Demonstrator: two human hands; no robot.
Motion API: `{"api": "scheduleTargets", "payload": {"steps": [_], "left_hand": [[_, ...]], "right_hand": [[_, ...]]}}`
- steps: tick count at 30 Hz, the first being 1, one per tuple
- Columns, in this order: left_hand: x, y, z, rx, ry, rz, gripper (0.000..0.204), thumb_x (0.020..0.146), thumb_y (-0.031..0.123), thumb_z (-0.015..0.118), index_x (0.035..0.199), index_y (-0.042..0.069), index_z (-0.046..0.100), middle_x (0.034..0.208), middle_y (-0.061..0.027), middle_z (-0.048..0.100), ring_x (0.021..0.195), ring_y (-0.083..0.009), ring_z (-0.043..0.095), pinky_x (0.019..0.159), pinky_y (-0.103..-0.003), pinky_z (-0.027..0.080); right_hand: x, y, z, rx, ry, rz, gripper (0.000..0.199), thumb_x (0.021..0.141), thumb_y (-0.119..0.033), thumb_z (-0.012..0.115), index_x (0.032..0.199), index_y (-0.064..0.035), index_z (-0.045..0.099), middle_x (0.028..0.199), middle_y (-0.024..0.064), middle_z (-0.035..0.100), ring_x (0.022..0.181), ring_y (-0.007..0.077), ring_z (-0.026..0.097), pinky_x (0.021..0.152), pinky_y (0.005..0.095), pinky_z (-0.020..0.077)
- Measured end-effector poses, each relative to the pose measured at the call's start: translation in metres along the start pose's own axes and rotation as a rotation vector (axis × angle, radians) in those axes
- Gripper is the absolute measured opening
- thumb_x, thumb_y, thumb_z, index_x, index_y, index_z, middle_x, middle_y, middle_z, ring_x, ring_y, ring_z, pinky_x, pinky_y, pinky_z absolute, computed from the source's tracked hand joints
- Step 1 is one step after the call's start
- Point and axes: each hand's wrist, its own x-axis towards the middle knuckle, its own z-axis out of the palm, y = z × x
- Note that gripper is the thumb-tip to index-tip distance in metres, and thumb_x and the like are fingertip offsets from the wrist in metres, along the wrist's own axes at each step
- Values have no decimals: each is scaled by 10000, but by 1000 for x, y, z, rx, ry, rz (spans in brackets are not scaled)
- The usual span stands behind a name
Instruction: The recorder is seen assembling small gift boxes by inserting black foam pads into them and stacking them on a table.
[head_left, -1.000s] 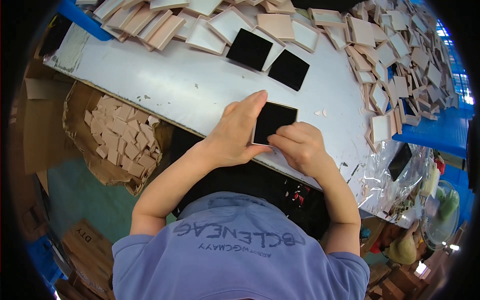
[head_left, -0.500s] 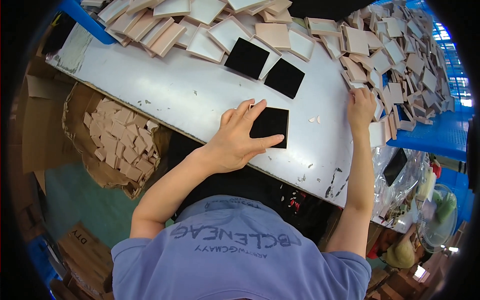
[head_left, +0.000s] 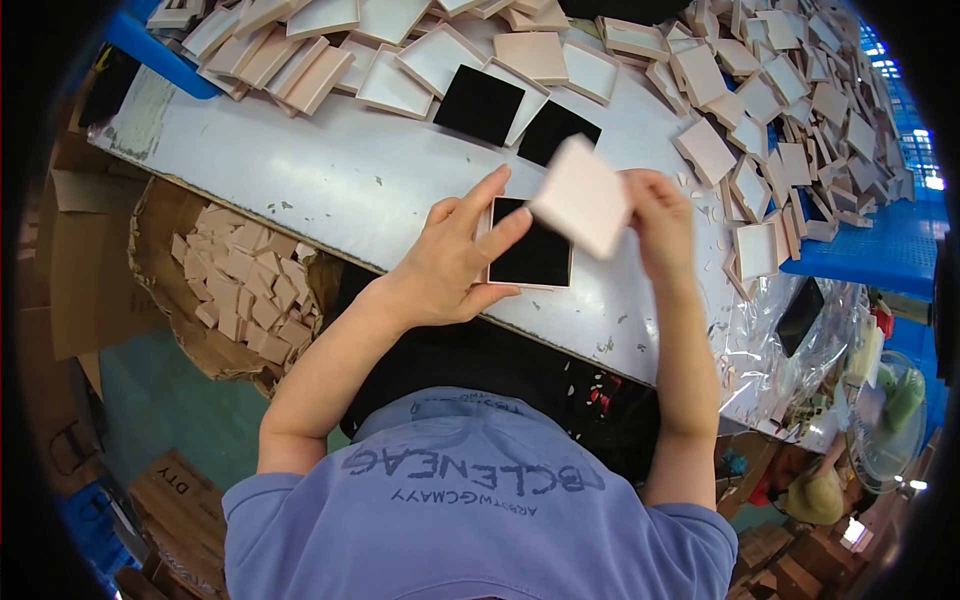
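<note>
On the white table in front of me lies a small pale pink box (head_left: pixel 530 287) with a black pad (head_left: pixel 538 256) inside. My left hand (head_left: pixel 432 262) holds it at the left, its thumb along the near edge and a finger over the black pad. Between the fingers of my right hand (head_left: pixel 662 222) is a pale pink box lid (head_left: pixel 585 200), blurred by motion. The lid hangs tilted above the box's far right corner and hides part of it. Just beyond lie two more black squares, the left one (head_left: pixel 478 105) and the right one (head_left: pixel 553 132).
Open pink box trays (head_left: pixel 440 60) are heaped along the table's far side. More box pieces (head_left: pixel 790 110) pile up at the right by a blue crate (head_left: pixel 850 245). Left of the table (head_left: pixel 260 180), a torn carton (head_left: pixel 160 290) holds many pink pieces (head_left: pixel 245 285).
My right hand has come left from the pile at the right, now carrying a pink lid. My left hand has shifted to the box's left side, its spread fingers drawn in.
</note>
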Motion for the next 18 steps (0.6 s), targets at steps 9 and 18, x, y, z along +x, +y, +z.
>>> {"api": "scheduleTargets", "payload": {"steps": [9, 18], "left_hand": [[5, 0, -10, -79, -11, -3, 1001, 633, 227, 782, 1424, 131, 177, 1412, -296, 223, 1221, -382, 393, 953, -467, 353], [9, 12, -17, 382, -302, -93, 850, 649, 454, 736, 1355, 114, 408, 1432, -227, 271, 1262, -363, 358, 1002, -454, 257]], "right_hand": [[-42, -25, 61, -1083, -249, -671, 377, 801, -237, 635, 1078, 16, 597, 883, 143, 599, 796, 275, 537, 732, 367, 452], [-36, -28, 58, -1250, -345, -734, 521, 763, -305, 664, 1153, 19, 547, 988, 147, 601, 896, 308, 555, 807, 402, 429]]}}
